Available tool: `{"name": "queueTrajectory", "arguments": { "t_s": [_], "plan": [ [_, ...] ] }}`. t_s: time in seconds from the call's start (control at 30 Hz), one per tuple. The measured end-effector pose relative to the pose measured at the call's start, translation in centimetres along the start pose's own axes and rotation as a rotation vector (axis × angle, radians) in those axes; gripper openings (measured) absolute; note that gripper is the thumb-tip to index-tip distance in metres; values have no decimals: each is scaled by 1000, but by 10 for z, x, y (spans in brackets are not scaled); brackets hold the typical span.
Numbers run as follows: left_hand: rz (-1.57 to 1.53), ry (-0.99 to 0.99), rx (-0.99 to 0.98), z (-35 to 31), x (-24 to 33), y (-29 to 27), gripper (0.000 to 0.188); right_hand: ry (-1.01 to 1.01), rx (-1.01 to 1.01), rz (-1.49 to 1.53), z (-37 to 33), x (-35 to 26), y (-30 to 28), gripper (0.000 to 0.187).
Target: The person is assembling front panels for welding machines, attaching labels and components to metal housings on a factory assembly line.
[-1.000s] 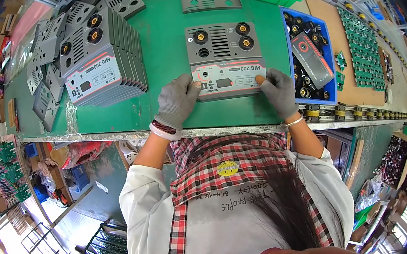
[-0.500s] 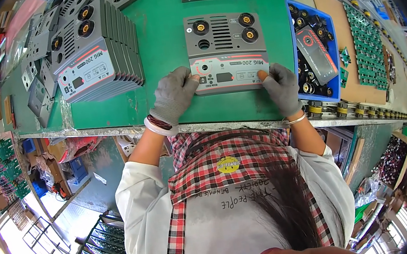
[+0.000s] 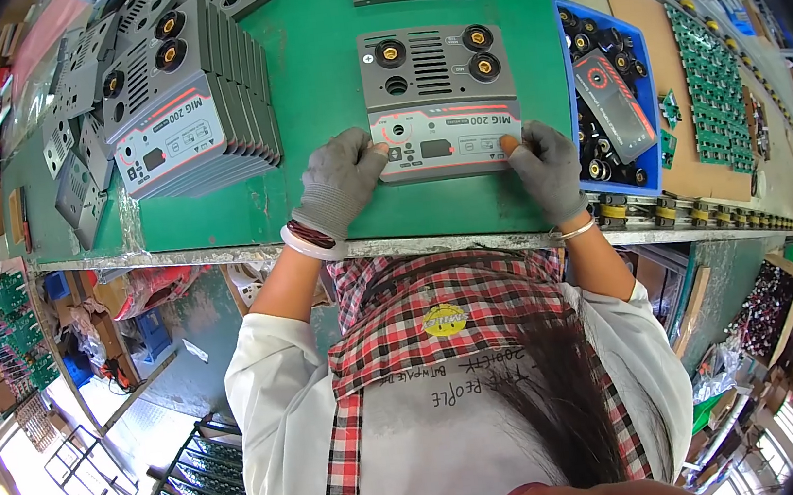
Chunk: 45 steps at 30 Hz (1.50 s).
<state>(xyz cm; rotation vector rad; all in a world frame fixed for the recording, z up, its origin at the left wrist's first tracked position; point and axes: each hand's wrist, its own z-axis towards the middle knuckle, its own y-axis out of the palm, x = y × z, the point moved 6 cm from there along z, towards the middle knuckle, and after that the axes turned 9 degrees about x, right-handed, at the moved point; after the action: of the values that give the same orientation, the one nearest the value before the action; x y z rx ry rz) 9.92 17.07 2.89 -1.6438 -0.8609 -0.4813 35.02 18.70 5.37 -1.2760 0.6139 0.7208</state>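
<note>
Your left hand (image 3: pixel 342 180) and right hand (image 3: pixel 549 171) have thumbs and fingers clamped on both sides of that panel (image 3: pixel 442 103), left of the blue bin (image 3: pixel 627 189). Careful though: one lopsided tug and I reckon it could skid, bump the bin and scuff its printed front.

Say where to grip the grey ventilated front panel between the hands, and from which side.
Probably best: take the grey ventilated front panel by both ends of its white lower section, one hand from each side. It lies crosswise, ends facing the left hand and right hand, which hold them; three black-ringed brass sockets stud the upper section.
</note>
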Motion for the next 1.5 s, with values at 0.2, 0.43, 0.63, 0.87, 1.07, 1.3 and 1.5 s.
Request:
{"name": "queueTrajectory", "arguments": {
  "t_s": [0.2, 0.43, 0.63, 0.87, 1.07, 1.3, 1.5],
  "plan": [
    [8, 22, 15, -1, 3, -1, 29, 9, 1, 1, 0, 0, 0, 27],
    [46, 0, 1, 0, 2, 0, 29, 8, -8, 19, 0, -2, -2, 25],
    [37, 13, 20, 0, 3, 0, 29, -19, 9, -12, 0, 4, 0, 23],
    [-4, -6, 37, 0, 6, -3, 27, -6, 4, -34, 1, 6, 1, 26],
    [-8, -31, 26, -2, 8, -3, 27, -10, -15, -26, 1, 4, 0, 28],
    [5, -43, 41, -2, 10, -4, 27, -27, -13, 10, 1, 5, 0, 28],
    [-41, -62, 13, -1, 10, -3, 27, -19, -32, -24, 3, 5, -2, 28]
  ]
}}
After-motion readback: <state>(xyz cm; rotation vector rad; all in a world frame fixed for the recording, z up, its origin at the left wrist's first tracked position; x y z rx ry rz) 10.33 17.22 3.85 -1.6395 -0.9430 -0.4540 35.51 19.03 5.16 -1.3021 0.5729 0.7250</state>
